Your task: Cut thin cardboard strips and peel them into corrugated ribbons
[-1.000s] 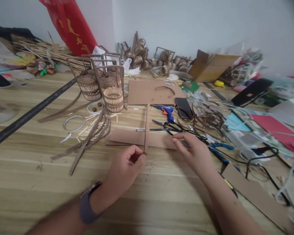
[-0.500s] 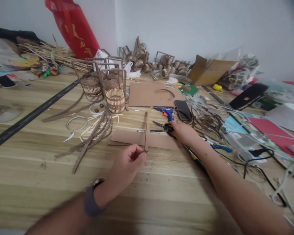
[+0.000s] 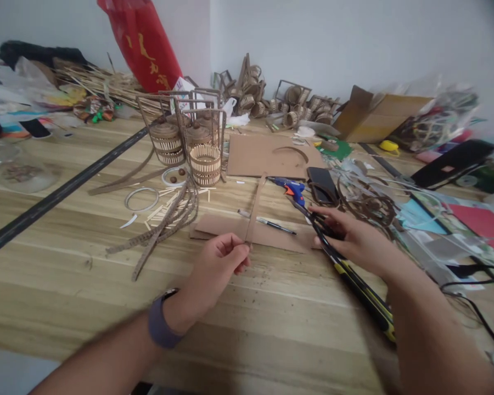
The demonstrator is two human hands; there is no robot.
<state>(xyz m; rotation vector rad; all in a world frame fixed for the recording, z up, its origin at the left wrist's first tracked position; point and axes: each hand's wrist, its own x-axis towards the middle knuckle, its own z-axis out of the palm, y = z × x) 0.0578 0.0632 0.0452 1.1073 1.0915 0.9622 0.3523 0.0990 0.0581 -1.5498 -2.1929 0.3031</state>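
Observation:
My left hand (image 3: 220, 263) pinches the lower end of a narrow brown cardboard strip (image 3: 256, 206), which points away from me over a cut cardboard piece (image 3: 218, 225). At the right, my right hand (image 3: 356, 238) is closed around the black handles of scissors (image 3: 319, 219), blades aimed up and left. Beneath the strip lies a pen (image 3: 278, 225). A blue hot glue gun (image 3: 292, 190) rests just beyond the scissors. Below my right hand a long yellow-and-black tool (image 3: 362, 291) lies on the table; its kind is unclear.
Small slatted buckets (image 3: 206, 164) with tall handles stand at left centre. In front are textured strips (image 3: 160, 230), thin sticks and a ring (image 3: 142, 198). A cardboard sheet (image 3: 251, 156), a phone (image 3: 321, 184), coiled scraps (image 3: 366, 197) and an open box (image 3: 379, 115) lie farther back.
My right hand has lifted the scissors and drawn them right and toward me. The strip in my left hand now leans to the right, and the pen lies at a different angle.

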